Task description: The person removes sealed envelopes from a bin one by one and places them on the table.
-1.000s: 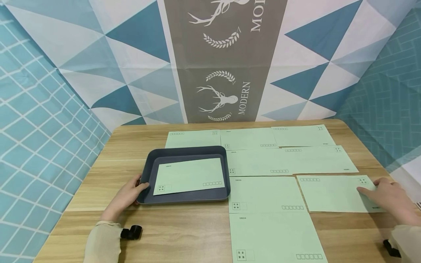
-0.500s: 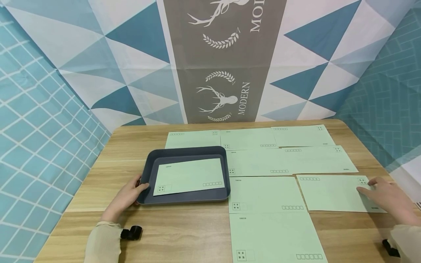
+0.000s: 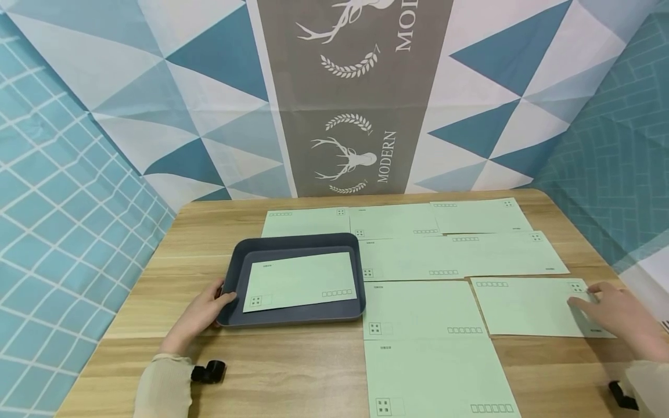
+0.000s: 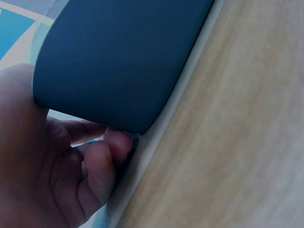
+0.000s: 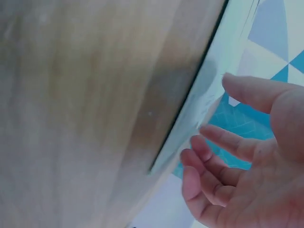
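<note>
A dark grey rectangular tray (image 3: 292,318) stands left of centre on the table, with one pale green envelope (image 3: 300,278) lying slightly askew inside. My left hand (image 3: 201,310) grips the tray's left wall, thumb over the rim; in the left wrist view curled fingers (image 4: 100,166) sit against the outside, near the base. At the far right my right hand (image 3: 619,313) is over the right end of another pale green envelope (image 3: 533,307). Its fingers (image 5: 228,142) are loosely bent and apart in the right wrist view, holding nothing, and the thumb tip is at the paper's surface.
Several more green envelopes lie flat in rows, including a back-row envelope (image 3: 392,220), a second-row envelope (image 3: 512,253) and a front envelope (image 3: 439,377). The tray's back edge covers part of one envelope (image 3: 305,220). A patterned cloth wall (image 3: 355,98) rises behind the wooden table (image 3: 282,371).
The right hand's fingertips have shifted slightly left over the envelope, whose right end has moved very slightly. The left hand and the tray have stayed in place.
</note>
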`<state>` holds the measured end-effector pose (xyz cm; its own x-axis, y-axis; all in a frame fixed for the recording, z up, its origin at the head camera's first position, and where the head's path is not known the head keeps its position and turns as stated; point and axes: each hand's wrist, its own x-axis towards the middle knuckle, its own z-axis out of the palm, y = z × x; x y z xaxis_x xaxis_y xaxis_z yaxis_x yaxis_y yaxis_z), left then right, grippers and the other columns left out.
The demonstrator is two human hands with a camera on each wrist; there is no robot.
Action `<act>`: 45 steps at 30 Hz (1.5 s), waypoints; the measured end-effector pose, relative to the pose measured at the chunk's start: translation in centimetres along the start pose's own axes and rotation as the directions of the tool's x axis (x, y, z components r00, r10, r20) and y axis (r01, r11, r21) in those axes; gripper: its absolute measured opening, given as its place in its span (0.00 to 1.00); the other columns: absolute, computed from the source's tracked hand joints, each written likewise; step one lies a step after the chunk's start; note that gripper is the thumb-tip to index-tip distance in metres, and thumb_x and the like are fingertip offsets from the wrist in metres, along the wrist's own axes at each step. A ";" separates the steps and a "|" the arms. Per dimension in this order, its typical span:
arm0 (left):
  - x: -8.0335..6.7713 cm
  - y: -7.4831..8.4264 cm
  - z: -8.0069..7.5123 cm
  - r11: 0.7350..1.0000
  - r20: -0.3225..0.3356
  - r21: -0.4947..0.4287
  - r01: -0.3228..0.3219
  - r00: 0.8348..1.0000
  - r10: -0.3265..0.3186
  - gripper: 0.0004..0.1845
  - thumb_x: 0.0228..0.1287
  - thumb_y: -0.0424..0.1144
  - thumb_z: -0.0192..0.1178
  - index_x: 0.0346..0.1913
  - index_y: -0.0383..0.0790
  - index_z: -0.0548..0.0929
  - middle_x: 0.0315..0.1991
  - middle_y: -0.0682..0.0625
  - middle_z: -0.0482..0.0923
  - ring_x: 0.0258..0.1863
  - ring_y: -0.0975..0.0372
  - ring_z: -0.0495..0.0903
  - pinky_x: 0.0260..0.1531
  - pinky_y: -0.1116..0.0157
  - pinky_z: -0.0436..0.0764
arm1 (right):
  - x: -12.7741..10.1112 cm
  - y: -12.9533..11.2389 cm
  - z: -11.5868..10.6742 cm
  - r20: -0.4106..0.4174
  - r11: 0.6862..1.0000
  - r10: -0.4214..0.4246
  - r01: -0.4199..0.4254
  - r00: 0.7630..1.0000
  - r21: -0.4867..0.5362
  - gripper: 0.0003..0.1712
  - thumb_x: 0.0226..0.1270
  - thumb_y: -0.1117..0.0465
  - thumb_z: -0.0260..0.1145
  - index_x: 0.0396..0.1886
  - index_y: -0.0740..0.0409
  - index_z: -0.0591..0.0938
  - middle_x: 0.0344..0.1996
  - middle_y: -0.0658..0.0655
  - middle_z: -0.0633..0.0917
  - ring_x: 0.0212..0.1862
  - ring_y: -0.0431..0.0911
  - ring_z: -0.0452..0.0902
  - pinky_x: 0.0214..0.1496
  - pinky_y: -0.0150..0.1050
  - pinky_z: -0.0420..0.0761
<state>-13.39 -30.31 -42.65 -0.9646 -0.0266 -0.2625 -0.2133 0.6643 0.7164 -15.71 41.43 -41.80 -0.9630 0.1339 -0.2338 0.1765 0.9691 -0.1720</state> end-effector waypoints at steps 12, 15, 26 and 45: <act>-0.1 -0.4 -0.1 1.000 -0.007 0.009 0.000 1.000 0.000 0.32 0.67 0.49 0.47 0.66 0.32 0.54 0.53 0.32 0.66 0.22 0.59 0.72 0.18 0.62 0.74 | -1.3 -5.2 -1.2 -0.307 0.981 -0.186 0.191 0.933 -0.015 0.28 0.59 0.54 0.61 0.43 0.79 0.73 0.25 0.68 0.77 0.24 0.54 0.71 0.21 0.41 0.68; -0.1 -0.4 -0.1 1.000 -0.006 0.005 -0.001 1.000 0.001 0.32 0.67 0.48 0.47 0.66 0.32 0.54 0.53 0.32 0.67 0.23 0.59 0.72 0.18 0.62 0.74 | -1.5 -7.2 -1.0 -0.374 0.969 -0.235 0.246 0.897 -0.018 0.21 0.57 0.58 0.62 0.41 0.74 0.75 0.25 0.67 0.78 0.22 0.52 0.71 0.18 0.38 0.65; 0.0 -0.5 0.0 1.000 -0.011 0.005 0.006 1.000 -0.006 0.33 0.67 0.49 0.48 0.67 0.33 0.53 0.54 0.32 0.66 0.21 0.59 0.72 0.18 0.62 0.74 | -1.7 -14.3 -1.2 -0.276 0.908 -0.350 0.397 0.895 0.137 0.18 0.63 0.55 0.59 0.45 0.66 0.78 0.27 0.56 0.79 0.28 0.45 0.70 0.25 0.36 0.68; 0.1 -0.4 0.0 1.000 -0.007 -0.009 0.003 1.000 -0.003 0.35 0.67 0.49 0.48 0.68 0.33 0.52 0.55 0.31 0.65 0.21 0.58 0.72 0.17 0.61 0.74 | -0.5 -23.8 0.8 -0.138 0.763 -0.523 0.534 0.841 0.363 0.22 0.64 0.52 0.59 0.50 0.63 0.75 0.38 0.56 0.80 0.42 0.49 0.77 0.42 0.42 0.77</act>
<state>-13.39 -30.55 -42.92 -0.9650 -0.0342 -0.2601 -0.2178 0.6571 0.7217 -19.24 18.15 -38.34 -0.9304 -0.3657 0.0253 -0.3059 0.7363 -0.6035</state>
